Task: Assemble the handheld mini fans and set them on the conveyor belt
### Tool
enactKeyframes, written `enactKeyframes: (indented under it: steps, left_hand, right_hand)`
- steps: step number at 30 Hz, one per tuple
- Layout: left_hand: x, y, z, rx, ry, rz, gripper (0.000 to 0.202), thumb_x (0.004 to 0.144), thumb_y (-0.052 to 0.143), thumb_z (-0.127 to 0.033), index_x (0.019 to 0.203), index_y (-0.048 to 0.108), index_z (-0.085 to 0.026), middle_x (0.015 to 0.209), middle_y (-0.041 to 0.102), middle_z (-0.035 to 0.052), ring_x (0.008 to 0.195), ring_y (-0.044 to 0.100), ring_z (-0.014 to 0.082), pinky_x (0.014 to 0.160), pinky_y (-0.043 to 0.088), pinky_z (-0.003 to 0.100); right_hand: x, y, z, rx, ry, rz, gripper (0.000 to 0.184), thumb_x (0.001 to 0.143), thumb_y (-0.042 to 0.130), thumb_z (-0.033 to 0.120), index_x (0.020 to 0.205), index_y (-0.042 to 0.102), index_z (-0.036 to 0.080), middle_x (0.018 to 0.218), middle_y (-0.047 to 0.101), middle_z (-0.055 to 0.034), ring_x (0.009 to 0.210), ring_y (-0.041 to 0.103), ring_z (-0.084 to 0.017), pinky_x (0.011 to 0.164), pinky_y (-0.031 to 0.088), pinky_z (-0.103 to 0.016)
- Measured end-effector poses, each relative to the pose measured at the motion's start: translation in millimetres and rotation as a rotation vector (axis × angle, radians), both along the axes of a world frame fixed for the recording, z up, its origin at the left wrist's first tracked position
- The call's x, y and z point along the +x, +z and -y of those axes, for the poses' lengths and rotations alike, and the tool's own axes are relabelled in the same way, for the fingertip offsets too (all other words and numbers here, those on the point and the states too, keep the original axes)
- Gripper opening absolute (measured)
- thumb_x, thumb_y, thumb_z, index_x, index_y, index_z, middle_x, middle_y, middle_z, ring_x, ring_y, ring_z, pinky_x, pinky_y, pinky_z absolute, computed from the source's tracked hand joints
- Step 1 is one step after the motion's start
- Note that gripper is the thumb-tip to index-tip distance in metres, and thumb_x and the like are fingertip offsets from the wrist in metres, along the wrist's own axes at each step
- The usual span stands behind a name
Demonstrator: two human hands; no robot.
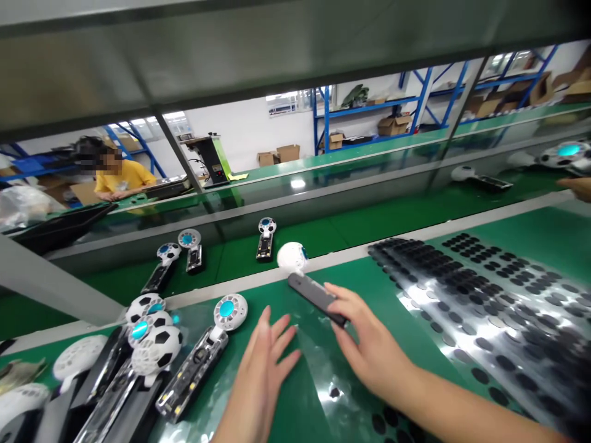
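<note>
A handheld fan with a dark grey handle (310,291) and a white round head (292,256) is in my right hand (369,335), thumb and fingers around the handle's lower end. Its head points away from me, toward the conveyor edge. My left hand (268,363) holds nothing, its fingers apart above the green mat. Just left of it lies another fan (194,369), its handle's clear inside exposed and its head bearing a blue disc (226,309). A pile of fans with football-patterned heads (157,347) lies farther left, several overlapping.
Sheets of black round stickers (443,289) cover the right side of the green worktop (258,284). Beyond its pale rail, more fans (266,239) lie on the green belt (323,232). A metal post (50,264) stands left. Across the line sits a person in yellow (124,175).
</note>
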State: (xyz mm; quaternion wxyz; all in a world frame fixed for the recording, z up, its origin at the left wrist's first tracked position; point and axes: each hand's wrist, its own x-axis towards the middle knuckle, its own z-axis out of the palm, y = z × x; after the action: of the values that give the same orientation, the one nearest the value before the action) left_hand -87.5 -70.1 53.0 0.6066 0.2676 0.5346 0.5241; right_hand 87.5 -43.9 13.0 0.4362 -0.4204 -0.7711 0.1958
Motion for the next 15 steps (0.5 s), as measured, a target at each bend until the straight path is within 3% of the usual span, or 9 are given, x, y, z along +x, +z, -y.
enactKeyframes:
  steps: [2,5,8,11,15]
  left_hand:
    - [34,13.3,-18,-0.032,0.041,0.329,0.062,0.074,0.045,-0.058,0.118,0.043,-0.014,0.109,0.058,0.0147,0.094,0.058,0.0254,0.076,0.048,0.041]
    - [57,20.4,-32,-0.125,0.112,0.516,0.050,0.069,0.051,-0.058,0.082,0.058,-0.010,0.069,0.063,0.0073,0.060,0.060,0.0153,0.057,0.050,0.027]
    - [55,10.1,-37,-0.165,0.069,0.549,0.052,0.069,0.046,-0.062,0.076,0.057,-0.011,0.054,0.057,0.0033,0.045,0.054,0.0118,0.044,0.045,0.023]
    - [47,-9.4,-44,-0.055,0.062,0.600,0.054,0.076,0.033,-0.061,0.081,0.056,-0.013,0.056,0.058,0.0025,0.045,0.054,0.0119,0.045,0.045,0.024]
    - [53,-32.2,-52,-0.041,-0.053,0.645,0.056,0.080,0.026,-0.059,0.076,0.056,-0.011,0.055,0.060,0.0053,0.043,0.055,0.0140,0.043,0.044,0.025]
  right_hand:
    - [-6,5.5,19,0.208,0.105,0.125,0.048,0.079,0.039,0.004,0.118,0.031,0.031,0.132,0.035,-0.0082,0.127,0.027,-0.023,0.099,0.032,-0.046]
    - [-3,7.8,42,0.347,0.177,0.294,0.051,0.080,0.045,0.009,0.124,0.028,0.029,0.129,0.043,-0.0108,0.129,0.023,-0.025,0.095,0.039,-0.043]
    - [16,10.4,55,0.212,0.187,0.297,0.051,0.078,0.049,0.012,0.121,0.029,0.031,0.123,0.051,-0.0082,0.121,0.039,-0.022,0.088,0.047,-0.036]
    - [37,11.9,59,-0.030,0.120,0.322,0.039,0.074,0.053,0.012,0.109,0.043,0.029,0.101,0.062,-0.0055,0.094,0.060,-0.019,0.076,0.054,-0.029]
    - [45,-4.4,62,-0.227,0.105,0.584,0.022,0.066,0.064,0.012,0.083,0.060,0.026,0.084,0.065,-0.0029,0.077,0.061,-0.020,0.064,0.055,-0.030]
